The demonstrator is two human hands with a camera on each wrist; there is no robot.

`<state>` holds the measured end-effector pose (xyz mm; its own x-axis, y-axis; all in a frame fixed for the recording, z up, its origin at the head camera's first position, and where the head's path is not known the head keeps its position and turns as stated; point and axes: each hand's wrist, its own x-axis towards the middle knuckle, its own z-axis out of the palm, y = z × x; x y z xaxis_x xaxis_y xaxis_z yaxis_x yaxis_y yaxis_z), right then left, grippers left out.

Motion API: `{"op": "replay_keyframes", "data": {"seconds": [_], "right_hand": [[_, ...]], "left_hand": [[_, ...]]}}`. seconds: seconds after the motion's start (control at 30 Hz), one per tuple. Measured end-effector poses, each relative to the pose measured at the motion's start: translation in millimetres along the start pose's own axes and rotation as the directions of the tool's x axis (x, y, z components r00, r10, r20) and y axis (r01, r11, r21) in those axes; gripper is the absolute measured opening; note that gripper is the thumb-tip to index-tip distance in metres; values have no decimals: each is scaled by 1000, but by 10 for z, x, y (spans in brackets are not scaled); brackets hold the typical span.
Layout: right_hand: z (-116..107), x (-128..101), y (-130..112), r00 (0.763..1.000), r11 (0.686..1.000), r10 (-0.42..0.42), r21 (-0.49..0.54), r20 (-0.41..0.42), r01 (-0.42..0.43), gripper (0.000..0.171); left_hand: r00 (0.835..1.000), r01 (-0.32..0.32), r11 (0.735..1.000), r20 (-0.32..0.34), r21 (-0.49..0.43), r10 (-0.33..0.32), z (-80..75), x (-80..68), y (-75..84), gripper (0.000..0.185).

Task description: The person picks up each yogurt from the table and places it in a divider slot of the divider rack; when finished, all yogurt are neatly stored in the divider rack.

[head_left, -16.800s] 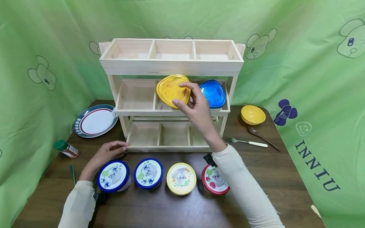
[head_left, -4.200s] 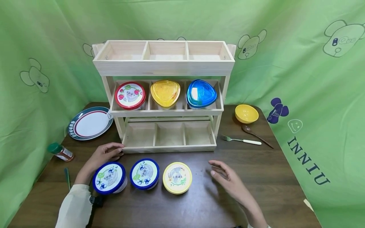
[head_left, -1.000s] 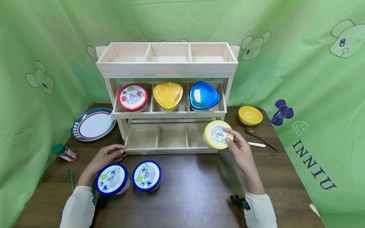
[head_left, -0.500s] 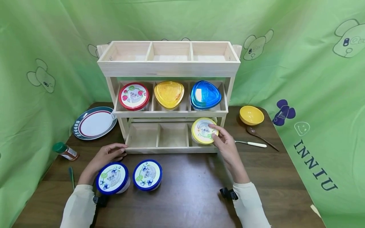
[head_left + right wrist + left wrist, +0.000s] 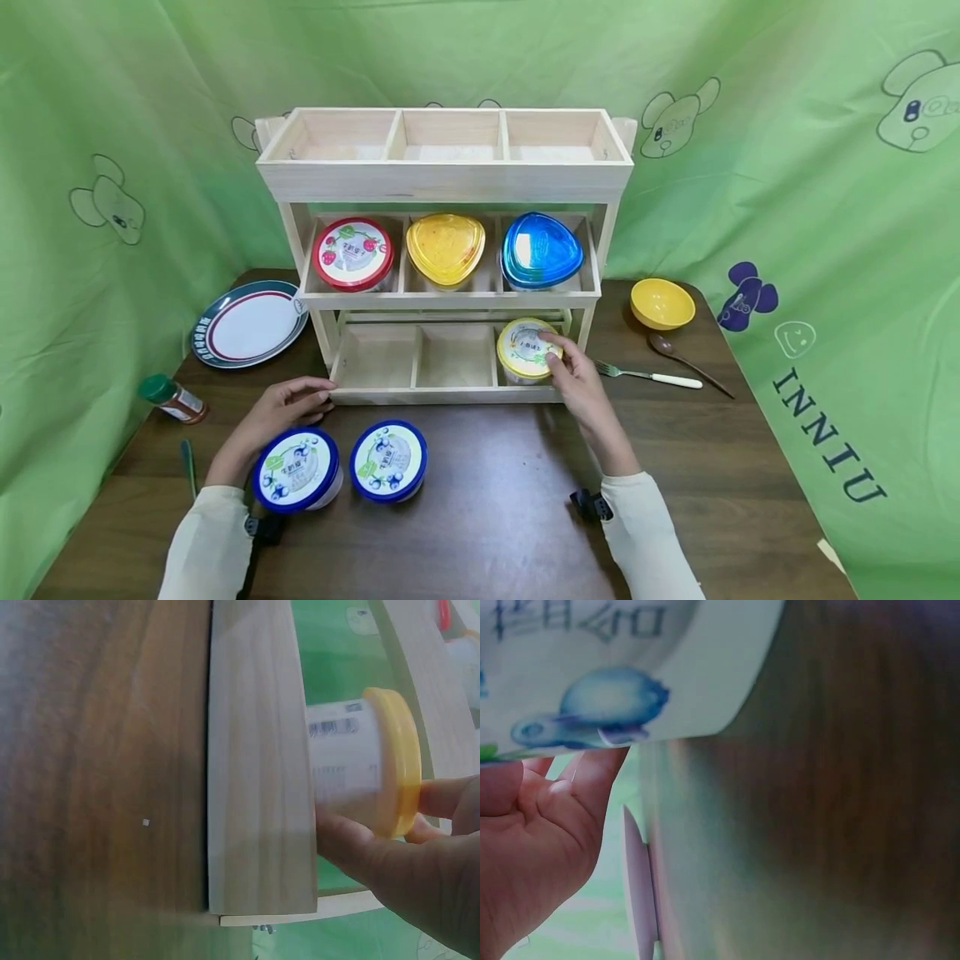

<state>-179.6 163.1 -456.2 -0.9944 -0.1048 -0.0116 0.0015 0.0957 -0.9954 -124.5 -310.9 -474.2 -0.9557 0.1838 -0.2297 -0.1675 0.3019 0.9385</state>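
Inside the rack's (image 5: 450, 396) bottom-right compartment, right hand (image 5: 573, 379) gripping yellow-lidded cup (image 5: 527, 350).

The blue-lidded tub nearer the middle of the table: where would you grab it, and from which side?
Grip the blue-lidded tub around its round wall just under the lid rim, coming from above and the right. It stands upright, the table is bare on that side, and a second blue tub crowds its left.

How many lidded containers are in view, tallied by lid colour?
Blue lids: 3, two tubs on the table and one on the middle shelf
Yellow lids: 2, one on the middle shelf, one held by the right hand at the bottom shelf
Red lids: 1
Total: 6
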Motion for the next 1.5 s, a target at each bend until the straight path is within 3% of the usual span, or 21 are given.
{"op": "replay_keyframes", "data": {"seconds": [0.17, 0.33, 0.53, 0.63, 0.77, 0.93, 1.03, 1.2, 1.37, 1.5], "right_hand": [[-24, -54, -22, 999, 996, -48, -79, 15, 49, 42], [-84, -137, -36, 997, 995, -72, -77, -25, 70, 42], [-129, -255, -65, 987, 999, -44, -25, -153, 40, 36], [-118, -319, -75, 980, 998, -23, 52, -195, 34, 35], [-45, -418, -86, 972, 982, -35, 171, -232, 76, 32], [149, -502, -75, 955, 969, -111, 183, -275, 166, 26], [323, -533, -49, 961, 962, -142, 195, -239, 190, 24], [631, -589, -6, 984, 957, -144, 238, -101, 164, 24], [864, -655, 23, 986, 954, -166, 252, -6, 162, 23], [1011, -655, 71, 985, 969, -138, 219, 104, 113, 25]], "left_hand": [[1000, 3, 1000, -1, 1, -3, 3, 11, 11, 41], [1000, 12, 1000, -4, 8, -12, -4, 12, 21, 39], [1000, 5, 1000, 2, 8, -5, -9, 23, 17, 40], [1000, 5, 1000, 5, 14, -5, -12, 30, 18, 40], [1000, 7, 1000, 9, 19, -8, -18, 37, 28, 40], [1000, 4, 1000, 20, 16, -4, -26, 46, 28, 40], [1000, 7, 1000, 20, 10, -7, -25, 48, 20, 40], [1000, 16, 1000, 15, 7, -16, -17, 42, 3, 41], [1000, 26, 1000, 15, 9, -26, -19, 34, -17, 41], [1000, 30, 999, 7, 16, -30, -20, 26, -17, 41]]}}
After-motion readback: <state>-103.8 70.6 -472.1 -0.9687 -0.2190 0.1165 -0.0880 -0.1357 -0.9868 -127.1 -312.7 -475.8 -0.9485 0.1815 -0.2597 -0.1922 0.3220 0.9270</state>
